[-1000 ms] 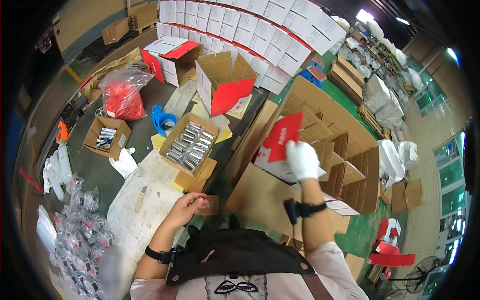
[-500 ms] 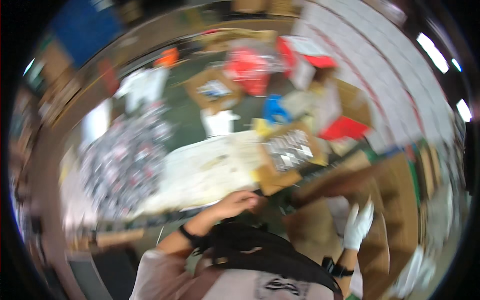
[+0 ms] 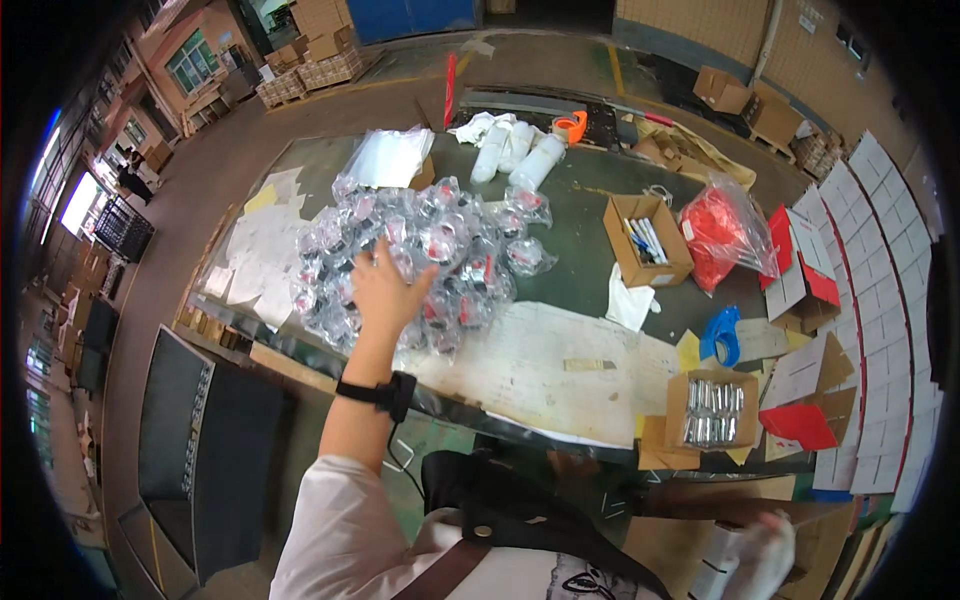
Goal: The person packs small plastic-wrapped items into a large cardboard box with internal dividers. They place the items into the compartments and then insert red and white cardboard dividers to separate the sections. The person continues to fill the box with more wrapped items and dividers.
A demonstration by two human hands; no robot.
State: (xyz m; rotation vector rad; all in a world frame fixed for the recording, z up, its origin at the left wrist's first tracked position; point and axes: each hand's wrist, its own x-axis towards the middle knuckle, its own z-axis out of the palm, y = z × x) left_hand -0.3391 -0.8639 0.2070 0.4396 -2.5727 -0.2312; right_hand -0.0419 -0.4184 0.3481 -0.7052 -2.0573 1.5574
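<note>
My bare left hand (image 3: pixel 388 288) reaches over a heap of clear plastic-wrapped items (image 3: pixel 462 262) on the table's left part. Its fingers are spread on top of the heap, with nothing held in them; a few wrapped pieces show silver and red. Low on the right, my right hand (image 3: pixel 768 558), in a white glove, is smeared by motion. It hovers by an open cardboard carton (image 3: pixel 660 548), next to a pale wrapped bundle (image 3: pixel 716 556). Whether its fingers hold anything cannot be made out.
On the dark green table (image 3: pixel 575 270) are a carton of silver pieces (image 3: pixel 745 432), a carton of pens (image 3: pixel 612 258), a red bag (image 3: pixel 706 245), a blue tape dispenser (image 3: pixel 722 338), a white glove (image 3: pixel 630 300) and white rolls (image 3: pixel 538 163). Stacked white boxes (image 3: pixel 880 300) wall the right.
My left hand has moved from the table's front edge out to the wrapped heap, its fingers now spreading. My gloved right hand has dropped lower. The view has swung left.
</note>
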